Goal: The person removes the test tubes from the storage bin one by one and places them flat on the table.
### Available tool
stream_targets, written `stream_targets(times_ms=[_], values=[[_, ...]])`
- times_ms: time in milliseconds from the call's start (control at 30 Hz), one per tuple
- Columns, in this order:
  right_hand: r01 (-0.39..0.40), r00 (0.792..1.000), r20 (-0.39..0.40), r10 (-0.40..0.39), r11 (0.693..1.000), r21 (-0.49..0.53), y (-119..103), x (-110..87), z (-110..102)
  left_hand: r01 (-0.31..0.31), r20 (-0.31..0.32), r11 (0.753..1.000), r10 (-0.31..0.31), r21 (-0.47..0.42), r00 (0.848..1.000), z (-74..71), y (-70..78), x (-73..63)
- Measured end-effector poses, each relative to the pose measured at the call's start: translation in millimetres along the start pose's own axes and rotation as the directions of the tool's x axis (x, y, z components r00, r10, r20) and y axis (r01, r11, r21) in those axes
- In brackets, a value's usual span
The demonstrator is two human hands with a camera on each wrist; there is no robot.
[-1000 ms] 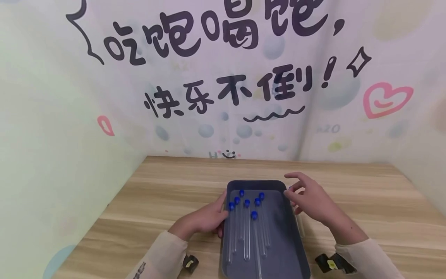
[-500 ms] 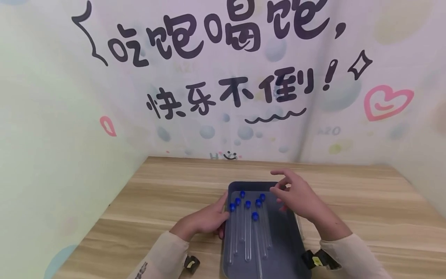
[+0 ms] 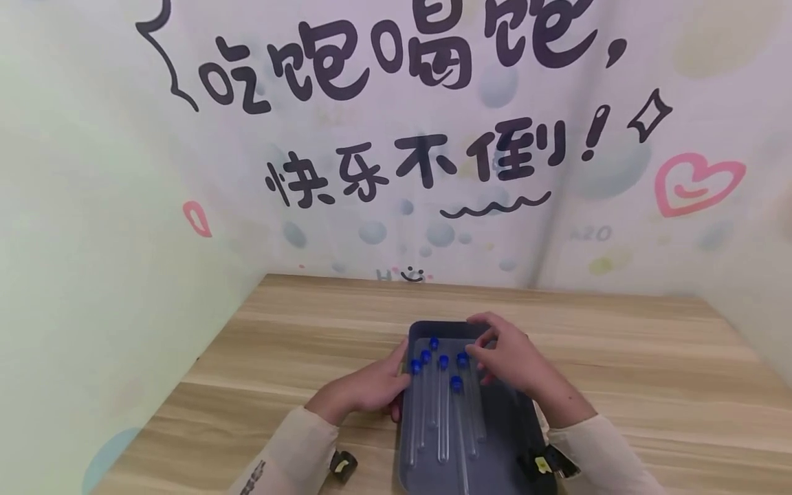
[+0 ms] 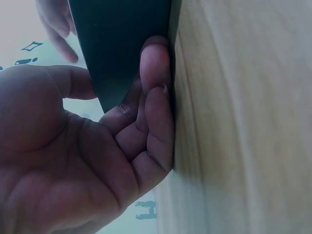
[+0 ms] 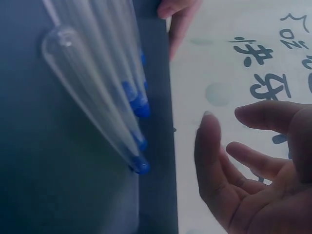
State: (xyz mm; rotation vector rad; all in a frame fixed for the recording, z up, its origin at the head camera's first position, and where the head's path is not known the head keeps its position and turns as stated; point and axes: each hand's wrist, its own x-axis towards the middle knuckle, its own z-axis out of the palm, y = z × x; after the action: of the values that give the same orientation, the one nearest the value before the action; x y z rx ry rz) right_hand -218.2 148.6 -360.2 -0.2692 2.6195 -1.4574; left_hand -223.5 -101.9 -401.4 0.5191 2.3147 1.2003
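Observation:
A dark grey tray (image 3: 504,419) holds several clear test tubes (image 3: 443,412) with blue caps, lying lengthwise with the caps toward the far end. My left hand (image 3: 368,388) grips the tray's left side. In the left wrist view its thumb lies at the rim and its fingers curl against the outer wall (image 4: 122,44). Over the tray's far right part hovers my right hand (image 3: 516,357), fingers loosely bent, fingertips close to the rightmost blue caps. Seen from the right wrist, nothing is between the thumb and fingers, and the tubes (image 5: 92,87) lie beside them.
The tray stands on a wood-grain table (image 3: 297,316). A white backdrop (image 3: 346,240) with dark lettering rises behind the table, with pale walls at both sides. Black wrist straps (image 3: 342,466) sit below both sleeves.
My right hand has moved left, from beyond the tray's right edge to over the capped ends of the test tubes. My left hand keeps its grip on the tray.

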Motion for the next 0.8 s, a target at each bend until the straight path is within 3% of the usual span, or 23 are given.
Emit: stream_targets(times_ms=[400,567,800], values=[[-0.037,0.999,0.015,0.041,0.976,-0.212,16,3.0,8,0.019,-0.002,1.000,-0.019,0.006,1.000,1.4,0.6,1.0],[-0.053,0.998,0.017,0.059,0.967,-0.251,20,3.1,12,0.032,0.001,0.999,-0.032,-0.014,0.999,2.3,-2.4,0.5],[-0.059,0.998,0.018,0.065,0.970,-0.235,24,4.1,13,-0.003,0.005,1.000,0.003,0.004,1.000,1.2,-1.0,1.5]])
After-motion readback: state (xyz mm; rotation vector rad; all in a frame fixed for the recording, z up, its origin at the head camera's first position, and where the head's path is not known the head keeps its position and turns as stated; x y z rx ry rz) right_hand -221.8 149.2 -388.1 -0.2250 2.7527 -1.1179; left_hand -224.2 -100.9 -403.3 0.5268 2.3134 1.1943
